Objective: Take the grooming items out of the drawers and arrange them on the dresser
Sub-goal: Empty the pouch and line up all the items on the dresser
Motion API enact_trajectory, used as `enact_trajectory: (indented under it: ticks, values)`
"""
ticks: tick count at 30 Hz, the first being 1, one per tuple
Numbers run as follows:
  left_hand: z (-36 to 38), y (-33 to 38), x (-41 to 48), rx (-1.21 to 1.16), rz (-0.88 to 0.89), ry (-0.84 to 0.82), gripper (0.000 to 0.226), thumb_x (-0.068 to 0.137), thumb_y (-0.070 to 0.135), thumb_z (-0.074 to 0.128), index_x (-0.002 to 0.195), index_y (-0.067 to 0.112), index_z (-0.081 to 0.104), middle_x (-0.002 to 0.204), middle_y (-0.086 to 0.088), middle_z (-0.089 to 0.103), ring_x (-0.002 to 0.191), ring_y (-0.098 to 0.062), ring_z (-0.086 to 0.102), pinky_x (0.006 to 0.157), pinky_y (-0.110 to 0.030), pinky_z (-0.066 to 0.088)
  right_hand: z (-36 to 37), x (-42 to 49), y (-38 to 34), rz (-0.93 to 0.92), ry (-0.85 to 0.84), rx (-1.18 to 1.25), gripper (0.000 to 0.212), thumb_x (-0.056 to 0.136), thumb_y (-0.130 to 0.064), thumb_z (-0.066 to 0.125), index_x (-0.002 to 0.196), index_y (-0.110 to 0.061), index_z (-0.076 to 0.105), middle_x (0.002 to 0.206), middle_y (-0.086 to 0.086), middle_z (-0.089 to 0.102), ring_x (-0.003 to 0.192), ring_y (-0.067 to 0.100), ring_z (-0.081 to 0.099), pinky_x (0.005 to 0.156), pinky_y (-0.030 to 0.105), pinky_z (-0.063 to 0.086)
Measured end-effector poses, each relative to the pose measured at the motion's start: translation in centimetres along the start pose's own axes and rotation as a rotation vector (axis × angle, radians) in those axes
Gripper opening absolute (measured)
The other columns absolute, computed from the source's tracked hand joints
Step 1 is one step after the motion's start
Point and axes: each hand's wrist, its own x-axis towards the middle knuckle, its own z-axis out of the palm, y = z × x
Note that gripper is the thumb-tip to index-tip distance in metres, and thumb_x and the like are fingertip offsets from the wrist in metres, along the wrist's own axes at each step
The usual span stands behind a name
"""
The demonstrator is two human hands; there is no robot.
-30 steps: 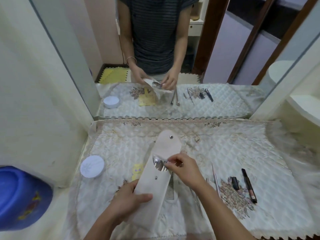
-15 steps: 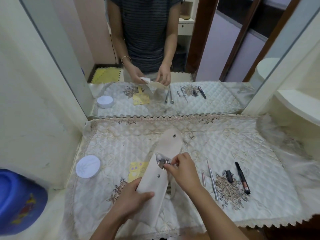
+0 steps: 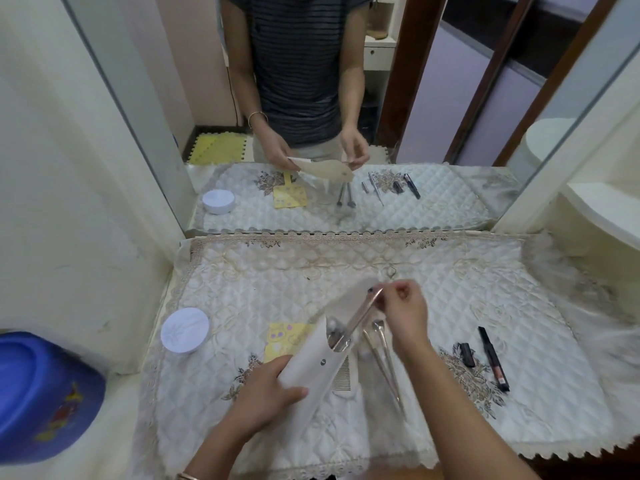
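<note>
Your left hand (image 3: 266, 386) wraps the lower half of a cream snap-flap pouch (image 3: 318, 348), tilting its open mouth up and away from you — a steadying grip that lets the other hand work. Your right hand (image 3: 403, 310) pinches the top of a slim metal tool (image 3: 360, 318), its lower end inside the pouch mouth alongside at least one more steel implement; judging by the angle, you are drawing it out along the line of the pouch so it clears without snagging. Two more thin metal tools (image 3: 382, 362) lie on the cloth just right of the pouch, partly under your right wrist, and a fine-toothed comb (image 3: 343, 375) shows beneath the pouch's edge.

Other items sit in loose groups — a round white jar (image 3: 185, 329) to the left, a yellow patterned card (image 3: 282, 341) beside the pouch, a small dark tube (image 3: 466, 355) and a black pencil-like stick (image 3: 493, 363) well apart to the right.

The table carries a quilted ivory cover (image 3: 450, 282) with lace trim and embroidered flowers, soft enough to stop small tools rolling. A large mirror (image 3: 346, 133) rises from its back edge and repeats the scene, with yellow floor matting and dark door frames behind. A blue plastic container (image 3: 41, 396) sits low at the left, off the table.
</note>
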Motion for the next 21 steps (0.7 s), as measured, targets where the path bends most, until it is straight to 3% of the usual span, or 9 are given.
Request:
enact_trajectory:
  ticks: [2, 5, 9, 11, 14, 16, 18, 21]
  values:
    - [-0.2, -0.3, -0.3, -0.069, -0.034, 0.043, 0.031, 0.059, 0.03, 0.066, 0.09, 0.028, 0.068, 0.089, 0.004, 0.072, 0.085, -0.013, 0.065, 0.075, -0.033, 0.051, -1.5, 1.8, -1.7, -0.057, 0.086, 0.101, 0.024, 0.089, -0.007, 0.055, 0.073, -0.022, 0.045, 0.091, 0.016, 0.062, 0.079, 0.03, 0.065, 0.077, 0.04, 0.056]
    - [-0.3, -0.4, -0.7, -0.213, -0.078, 0.143, 0.02, 0.06, 0.027, 0.064, 0.08, 0.032, 0.064, 0.083, 0.009, 0.071, 0.08, -0.01, 0.066, 0.065, -0.028, 0.051, -2.9, 3.4, -1.6, -0.125, 0.063, -0.077, 0.023, 0.086, -0.016, 0.062, 0.077, -0.028, 0.045, 0.089, 0.018, 0.064, 0.08, 0.035, 0.066, 0.077, 0.046, 0.055]
    - [-0.7, -0.3, -0.9, -0.341, -0.107, 0.149, 0.023, 0.063, 0.022, 0.068, 0.086, 0.024, 0.066, 0.079, 0.006, 0.073, 0.075, -0.009, 0.067, 0.059, -0.023, 0.048, -2.2, 2.5, 2.1, -0.099, -0.174, -0.481, 0.016, 0.084, -0.016, 0.064, 0.094, -0.014, 0.052, 0.07, 0.001, 0.058, 0.066, 0.02, 0.06, 0.059, 0.023, 0.045]
    - [-0.8, -0.5, -1.0, -0.385, -0.123, 0.143, 0.032, 0.057, 0.024, 0.068, 0.089, 0.019, 0.068, 0.08, 0.003, 0.075, 0.075, -0.012, 0.069, 0.062, -0.025, 0.05, -2.3, 2.1, 3.8, -0.092, -0.182, -0.576, 0.016, 0.085, -0.014, 0.063, 0.098, -0.007, 0.057, 0.072, 0.004, 0.061, 0.071, 0.023, 0.062, 0.056, 0.022, 0.04]
    - [-0.9, -1.0, -1.2, -0.443, -0.145, 0.147, 0.034, 0.057, 0.022, 0.07, 0.091, 0.018, 0.068, 0.085, 0.0, 0.076, 0.078, -0.016, 0.07, 0.066, -0.029, 0.052, -2.5, 2.3, 5.2, -0.088, -0.146, -0.666, 0.023, 0.085, -0.014, 0.063, 0.105, -0.003, 0.061, 0.091, 0.017, 0.069, 0.079, 0.027, 0.061, 0.069, 0.027, 0.042]
    - [-0.8, -1.0, -1.4, -0.462, -0.155, 0.143, 0.033, 0.057, 0.022, 0.07, 0.09, 0.017, 0.068, 0.084, 0.0, 0.076, 0.077, -0.016, 0.071, 0.066, -0.029, 0.053, -2.4, 2.4, 5.4, -0.136, -0.144, -0.715, 0.033, 0.084, -0.015, 0.064, 0.114, -0.001, 0.059, 0.11, 0.021, 0.065, 0.095, 0.028, 0.06, 0.082, 0.033, 0.045]
    - [-0.6, -0.9, -1.5, -0.455, -0.15, 0.123, 0.033, 0.057, 0.022, 0.07, 0.089, 0.016, 0.069, 0.083, 0.0, 0.077, 0.076, -0.015, 0.071, 0.066, -0.028, 0.053, -1.9, 2.0, 4.9, -0.189, -0.155, -0.68, 0.039, 0.085, -0.017, 0.063, 0.12, -0.002, 0.056, 0.12, 0.017, 0.06, 0.105, 0.028, 0.057, 0.087, 0.033, 0.044]
    - [-0.3, -0.6, -1.6, -0.443, -0.127, 0.046, 0.027, 0.058, 0.021, 0.069, 0.085, 0.016, 0.07, 0.082, -0.001, 0.076, 0.073, -0.015, 0.07, 0.065, -0.028, 0.053, -0.1, 0.7, 2.8, -0.154, -0.265, -0.368, 0.042, 0.087, -0.024, 0.061, 0.125, -0.01, 0.053, 0.121, 0.006, 0.059, 0.1, 0.018, 0.055, 0.085, 0.027, 0.042]
